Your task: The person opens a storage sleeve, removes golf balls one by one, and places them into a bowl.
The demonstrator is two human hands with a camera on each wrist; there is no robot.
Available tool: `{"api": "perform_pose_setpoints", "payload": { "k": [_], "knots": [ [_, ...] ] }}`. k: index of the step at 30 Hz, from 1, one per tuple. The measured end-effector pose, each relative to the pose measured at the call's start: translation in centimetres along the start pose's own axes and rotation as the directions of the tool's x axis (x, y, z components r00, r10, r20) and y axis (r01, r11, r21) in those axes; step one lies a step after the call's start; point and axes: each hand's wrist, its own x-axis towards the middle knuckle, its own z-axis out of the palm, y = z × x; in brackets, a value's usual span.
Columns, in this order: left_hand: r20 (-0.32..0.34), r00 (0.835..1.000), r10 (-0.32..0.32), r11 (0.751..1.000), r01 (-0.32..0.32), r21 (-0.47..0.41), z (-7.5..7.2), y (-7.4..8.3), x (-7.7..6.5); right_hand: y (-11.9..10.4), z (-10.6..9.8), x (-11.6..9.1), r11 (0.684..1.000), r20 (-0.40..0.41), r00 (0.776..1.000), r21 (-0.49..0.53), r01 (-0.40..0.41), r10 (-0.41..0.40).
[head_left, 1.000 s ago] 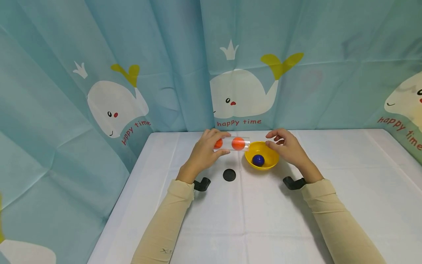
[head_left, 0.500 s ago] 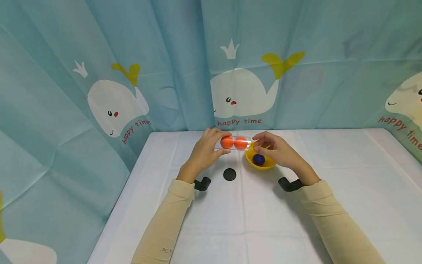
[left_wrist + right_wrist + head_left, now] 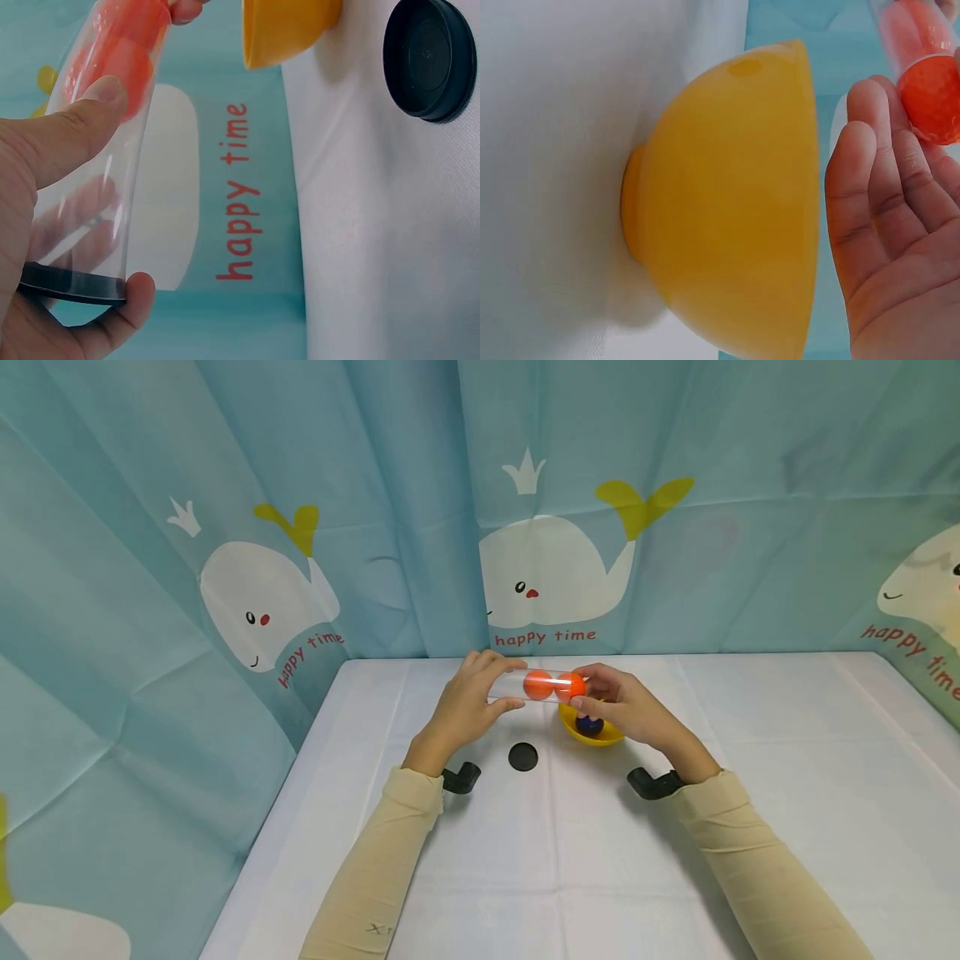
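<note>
- Right hand (image 3: 628,703) now pinches the newly protruding outer orange ball (image 3: 572,686).
- Left hand (image 3: 459,710) grips the clear tube (image 3: 516,685), inner orange ball (image 3: 537,685) inside.
- Below the right fingers: yellow bowl (image 3: 735,202), blue ball (image 3: 589,726) inside.

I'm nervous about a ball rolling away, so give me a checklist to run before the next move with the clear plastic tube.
1. Clear cylindrical plastic tube gripped: ok, in the left hand.
2. Tube's mouth uncovered: ok; a round black cap lies on the white-covered table.
3. Right hand at the outer orange ball: ok, its fingers meet the ball protruding from the mouth.
4. Firmness of that grip: cannot tell.
5. Inner orange ball secured: not ok; it sits behind the outer one, with no cap on the mouth.
6. Round yellow bowl upright: ok, with a dark blue ball inside.
</note>
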Motion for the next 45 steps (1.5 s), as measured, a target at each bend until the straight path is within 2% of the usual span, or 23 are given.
{"api": "perform_pose_setpoints", "payload": {
  "k": [9,16,28,38,45],
  "knots": [
    [-0.01,1.0,-0.002,1.0,0.002,0.002,0.1,-0.3,0.1,0.3,-0.4,-0.1,1.0,0.005,1.0,0.005,-0.024,0.024],
    [-0.036,0.999,0.005,0.999,-0.006,-0.032,0.0,-0.5,0.1,0.8,-0.6,-0.1,0.999,0.014,1.0,0.036,-0.018,0.017],
    [-0.028,1.0,-0.005,1.0,0.004,-0.029,-0.3,-0.6,0.1,1.0,-1.2,-0.2,0.999,-0.002,0.999,0.007,-0.039,0.039],
    [-0.038,0.999,-0.017,0.998,0.015,-0.062,-0.5,-0.6,0.0,1.0,-2.1,-0.6,1.0,-0.046,0.999,-0.005,-0.013,0.013],
    [-0.058,0.998,-0.017,0.998,0.013,-0.064,-0.9,-0.8,0.0,1.0,-3.3,-1.0,0.995,-0.12,0.992,-0.102,0.017,-0.03]
  ]
}}
